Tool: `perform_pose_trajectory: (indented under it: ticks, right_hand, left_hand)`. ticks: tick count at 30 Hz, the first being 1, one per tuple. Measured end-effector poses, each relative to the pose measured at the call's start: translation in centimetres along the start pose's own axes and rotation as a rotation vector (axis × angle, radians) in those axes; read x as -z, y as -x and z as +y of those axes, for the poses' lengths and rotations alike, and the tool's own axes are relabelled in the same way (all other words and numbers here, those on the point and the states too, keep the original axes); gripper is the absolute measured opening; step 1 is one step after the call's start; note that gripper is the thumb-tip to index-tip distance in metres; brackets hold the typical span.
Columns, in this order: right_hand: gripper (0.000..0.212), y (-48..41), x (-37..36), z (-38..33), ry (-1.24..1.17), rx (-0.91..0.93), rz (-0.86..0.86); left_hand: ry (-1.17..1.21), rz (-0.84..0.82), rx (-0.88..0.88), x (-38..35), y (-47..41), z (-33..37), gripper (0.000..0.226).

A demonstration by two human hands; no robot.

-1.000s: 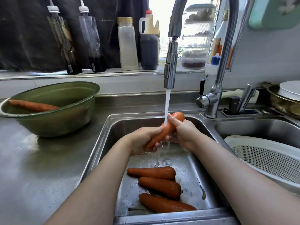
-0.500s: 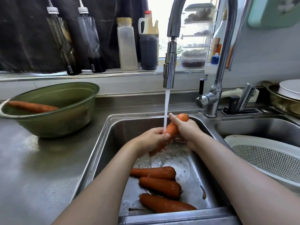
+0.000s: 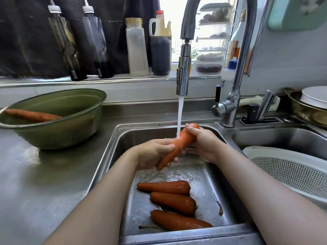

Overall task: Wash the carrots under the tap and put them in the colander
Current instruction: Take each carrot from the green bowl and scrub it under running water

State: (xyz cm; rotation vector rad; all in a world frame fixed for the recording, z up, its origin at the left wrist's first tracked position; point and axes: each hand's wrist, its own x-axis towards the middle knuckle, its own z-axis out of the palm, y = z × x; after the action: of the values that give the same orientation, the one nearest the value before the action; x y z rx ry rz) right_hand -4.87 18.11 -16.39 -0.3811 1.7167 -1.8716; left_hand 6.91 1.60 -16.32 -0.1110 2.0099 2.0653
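Water runs from the tap onto a carrot that I hold slanted over the left sink basin. My left hand grips its lower, thin end. My right hand holds its thick top end. Three wet carrots lie side by side on the basin floor below. One more carrot lies in the green bowl on the counter at left. The white colander sits in the right basin with no carrots visible in it.
Sauce and oil bottles line the window ledge behind the sink. A knife rack and a metal pan with a white plate stand at the back right. The steel counter at left is wet.
My left hand has slid down the carrot toward its thin end, baring more of the middle under the stream. My right hand stays on the thick end.
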Motion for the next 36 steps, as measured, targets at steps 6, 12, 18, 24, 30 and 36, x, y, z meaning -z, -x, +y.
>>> perform_pose_trajectory:
  ticks: [6, 12, 18, 24, 30, 36]
  right_hand:
    - [0.030, 0.0, 0.5, -0.1, -0.063, 0.048, -0.068]
    - [0.022, -0.1, 0.7, 0.1, -0.107, 0.058, -0.063]
    - [0.037, -0.3, 0.6, 0.2, -0.136, 0.038, -0.032]
    - [0.051, -0.4, 0.4, 0.5, 0.001, 0.029, 0.027]
    - [0.057, -0.6, 0.4, 0.4, 0.016, 0.007, 0.050]
    - [0.052, -0.5, 0.6, 0.2, -0.037, -0.068, 0.115]
  left_hand:
    - [-0.244, 0.332, -0.045, -2.3, -0.5, 0.9, 0.037]
    - [-0.218, 0.331, 0.011, -2.5, -0.8, 1.2, 0.047]
    - [-0.004, -0.015, -0.031, -1.1, 0.3, 0.6, 0.036]
    - [-0.408, 0.357, -0.059, -3.0, -0.8, 0.9, 0.039]
    - [-0.282, 0.271, 0.057, -2.3, -0.5, 1.1, 0.050]
    - [0.136, -0.082, 0.007, -1.0, 0.0, 0.7, 0.034]
